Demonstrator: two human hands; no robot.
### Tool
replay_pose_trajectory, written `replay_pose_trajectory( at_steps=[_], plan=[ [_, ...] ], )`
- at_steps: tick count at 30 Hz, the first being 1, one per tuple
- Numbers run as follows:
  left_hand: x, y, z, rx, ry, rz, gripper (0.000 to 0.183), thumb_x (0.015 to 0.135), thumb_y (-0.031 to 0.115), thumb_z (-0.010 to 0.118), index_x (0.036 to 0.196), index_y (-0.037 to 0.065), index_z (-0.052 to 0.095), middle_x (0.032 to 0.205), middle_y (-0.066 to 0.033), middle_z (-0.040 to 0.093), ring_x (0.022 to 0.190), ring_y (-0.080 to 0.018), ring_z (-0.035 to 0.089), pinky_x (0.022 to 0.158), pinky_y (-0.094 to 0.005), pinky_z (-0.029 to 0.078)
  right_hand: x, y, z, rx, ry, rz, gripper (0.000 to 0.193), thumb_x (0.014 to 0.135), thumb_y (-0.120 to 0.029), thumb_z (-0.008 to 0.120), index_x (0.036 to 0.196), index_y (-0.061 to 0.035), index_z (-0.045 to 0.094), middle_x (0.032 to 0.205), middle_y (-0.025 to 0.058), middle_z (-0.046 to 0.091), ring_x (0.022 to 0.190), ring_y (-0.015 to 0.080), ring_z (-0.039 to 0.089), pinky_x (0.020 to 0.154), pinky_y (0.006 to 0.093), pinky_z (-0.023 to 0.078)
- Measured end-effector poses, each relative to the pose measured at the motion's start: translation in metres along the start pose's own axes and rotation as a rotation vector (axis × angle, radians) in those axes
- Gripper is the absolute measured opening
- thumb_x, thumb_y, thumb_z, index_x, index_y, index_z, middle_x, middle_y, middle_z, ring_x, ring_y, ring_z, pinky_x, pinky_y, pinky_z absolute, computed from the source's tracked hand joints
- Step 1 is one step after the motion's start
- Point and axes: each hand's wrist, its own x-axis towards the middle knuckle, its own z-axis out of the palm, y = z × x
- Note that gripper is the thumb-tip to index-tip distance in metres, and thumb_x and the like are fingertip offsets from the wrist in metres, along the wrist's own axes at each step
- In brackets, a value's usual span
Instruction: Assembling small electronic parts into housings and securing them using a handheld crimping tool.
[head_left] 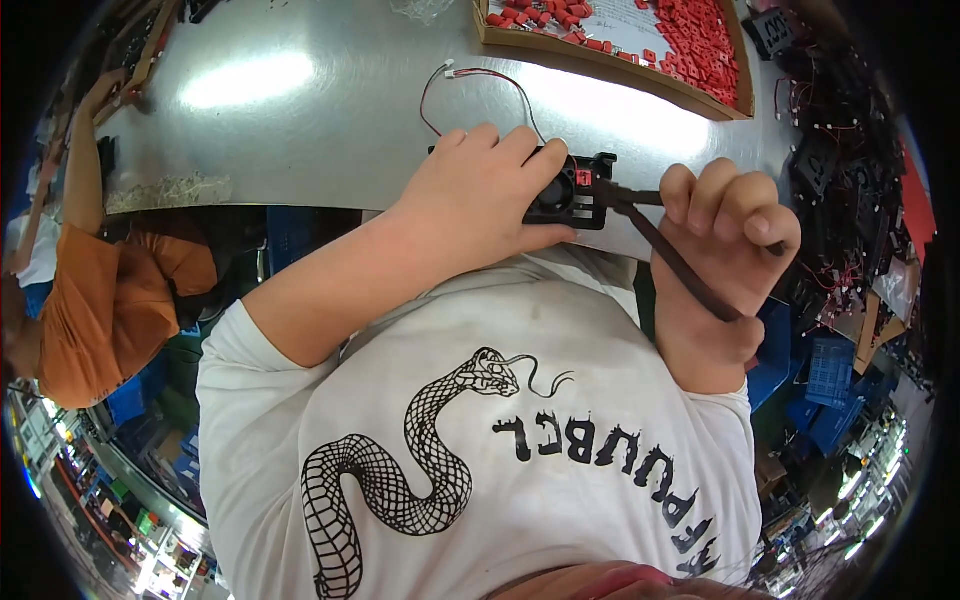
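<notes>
My left hand (490, 195) lies over a black plastic housing (590, 213) at the table's near edge, fingers along its far side and thumb along its near side. A round black fan or speaker (556, 192) shows in the housing, beside a small red part (584, 178). In my right hand (725, 225) are dark pliers (665, 245), fingers wrapped round the handles. The pliers' jaws meet the housing's right end near the red part; whether they grip it I cannot tell. A thin red and black cable (490, 72) with a white connector loops out beyond my left hand.
A cardboard tray (610, 62) of small red parts stands at the far right of the metal table (330, 130). Black housings with wires (820, 190) are heaped along the right. At left, a person in an orange top (110, 310) reaches onto the table. Blue crates (830, 370) stand lower right.
</notes>
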Motion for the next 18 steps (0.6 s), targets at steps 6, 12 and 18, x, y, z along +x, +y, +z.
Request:
replay_pose_trajectory(
  at_steps=[6, 12, 18],
  plan=[
    [0.0, 0.002, 0.001, -0.014, -0.009, -0.004, 0.066, 0.079, 0.055, 0.078, 0.123, 0.009, 0.059, 0.1, -0.0084, 0.062, 0.092, -0.0294, 0.063, 0.079, -0.0425, 0.05, -0.006, 0.01, 0.004, -0.024, 0.043, 0.012, 0.07, 0.08, -0.07, 0.074, 0.122, -0.0188, 0.051, 0.099, 0.0005, 0.04, 0.09, 0.0169, 0.041, 0.077, 0.0352, 0.034],
    [0.0, 0.003, 0.0, -0.012, 0.002, 0.006, 0.066, 0.078, 0.054, 0.078, 0.122, 0.009, 0.059, 0.1, -0.0081, 0.062, 0.092, -0.0288, 0.062, 0.078, -0.0427, 0.05, -0.005, 0.012, 0.004, 0.003, 0.008, -0.068, 0.066, 0.085, -0.062, 0.072, 0.121, -0.0135, 0.046, 0.101, 0.0054, 0.041, 0.087, 0.019, 0.04, 0.075, 0.0364, 0.035],
    [-0.003, 0.003, 0.001, 0.063, 0.036, 0.032, 0.069, 0.074, 0.054, 0.08, 0.122, 0.01, 0.06, 0.099, -0.0062, 0.06, 0.088, -0.0273, 0.061, 0.075, -0.0408, 0.049, -0.002, 0.015, -0.001, 0.041, -0.02, -0.02, 0.05, 0.09, -0.051, 0.07, 0.109, -0.0128, 0.044, 0.097, 0.0052, 0.04, 0.084, 0.0196, 0.038, 0.076, 0.0373, 0.036]
  ],
)
